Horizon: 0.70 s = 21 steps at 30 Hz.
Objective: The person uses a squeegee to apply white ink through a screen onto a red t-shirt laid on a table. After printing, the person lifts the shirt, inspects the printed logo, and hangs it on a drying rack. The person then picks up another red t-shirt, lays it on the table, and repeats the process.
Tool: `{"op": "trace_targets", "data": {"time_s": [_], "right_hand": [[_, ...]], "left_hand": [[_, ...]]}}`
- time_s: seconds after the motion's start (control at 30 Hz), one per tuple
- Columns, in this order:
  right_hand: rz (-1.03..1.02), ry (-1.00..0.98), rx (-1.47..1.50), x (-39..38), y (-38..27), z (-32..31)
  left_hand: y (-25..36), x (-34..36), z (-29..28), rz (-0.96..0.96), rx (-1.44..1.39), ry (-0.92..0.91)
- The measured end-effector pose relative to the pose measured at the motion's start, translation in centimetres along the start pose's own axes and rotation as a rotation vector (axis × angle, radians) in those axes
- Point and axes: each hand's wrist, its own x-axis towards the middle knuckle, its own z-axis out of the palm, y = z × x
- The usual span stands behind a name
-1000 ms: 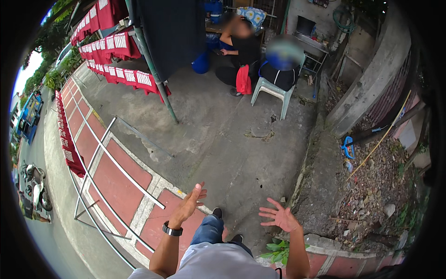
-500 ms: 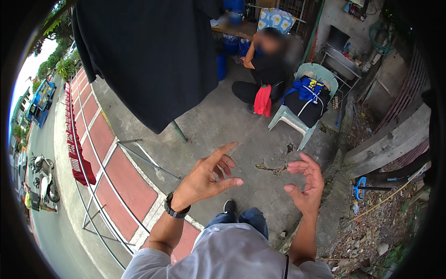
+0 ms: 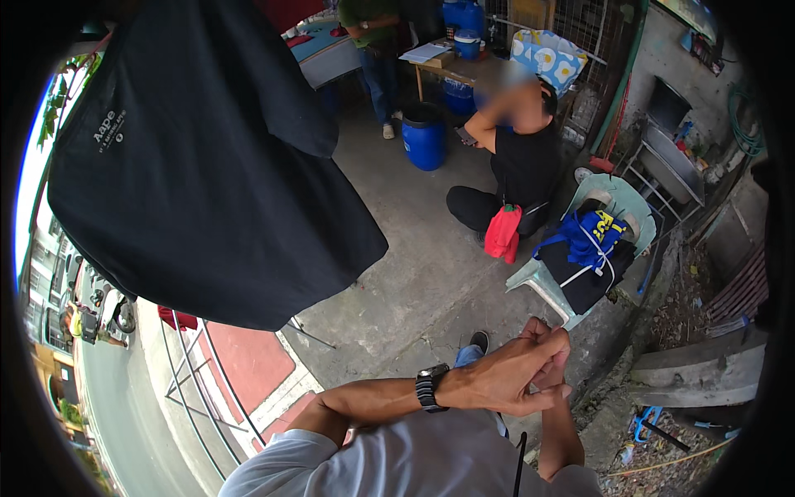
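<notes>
My left hand [image 3: 495,383], with a dark watch [image 3: 430,388] on its wrist, reaches across my body to the right. Its fingers are bent and closed against my right hand [image 3: 550,374], which is mostly hidden behind it. I cannot make out any object between the two hands. Just beyond them is the front of a pale green plastic chair [image 3: 538,286], bearing a blue cloth bag [image 3: 586,236] and dark cloth. A large black shirt [image 3: 215,190] hangs at the upper left, apart from both hands.
A person in black [image 3: 526,153] crouches by the chair with a red cloth [image 3: 503,234] at the waist. Another person [image 3: 373,41] stands farther back. A blue drum [image 3: 423,137] is on the concrete floor. Metal rails [image 3: 203,377] run at left; a concrete beam [image 3: 704,373] lies at right.
My hands were apart with fingers spread; now they are together, farther right. The view has shifted, so the standing person and the blue drum show more fully.
</notes>
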Motion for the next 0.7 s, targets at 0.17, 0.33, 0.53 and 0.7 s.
{"op": "trace_targets", "data": {"time_s": [0.17,0.33,0.53,0.7], "right_hand": [[-0.092,0.221,0.086,1.4,-5.9,-13.2],[-0.079,0.338,0.224,4.9,-6.2,-15.8],[0.022,0.106,0.097,15.6,-6.4,-10.8],[0.065,0.040,-0.040,23.4,-6.7,-9.5]], "left_hand": [[-5.1,9.0,-10.2,-0.212,-0.261,0.405],[-8.6,14.2,-19.3,-0.223,-0.275,0.726],[-14.0,18.3,-27.8,0.005,-0.426,0.858],[-18.8,19.1,-38.8,0.152,-0.413,1.005]]}}
